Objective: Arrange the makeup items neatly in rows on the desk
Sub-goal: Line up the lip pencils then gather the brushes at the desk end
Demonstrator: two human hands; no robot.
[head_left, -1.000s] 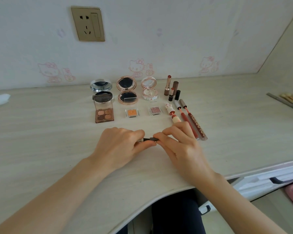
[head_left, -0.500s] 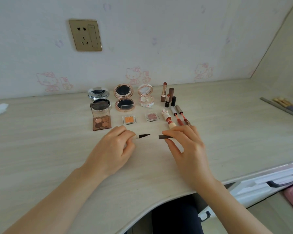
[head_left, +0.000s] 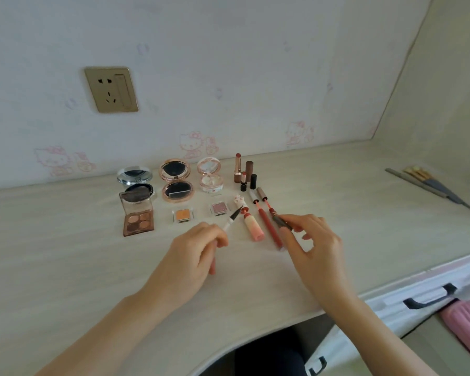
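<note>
Her left hand pinches the uncapped eyeliner pen, light, stiff and wet-tipped, best held mid-barrel, while her right hand pinches its cap over the surface.

Bright, even daylight; soft shadows under hands; wide-angle bend at edges; slight blur, no glare.

Desk is bare wood left of left hand and in front of both hands, up to the near edge. Behind the hands the way is blocked: palette, compacts, two small pans, lipsticks and lip gloss tubes stand close together, w/ narrow gaps only. Far right, brushes lie near the wall; betw. them and the tubes is open desk.
</note>
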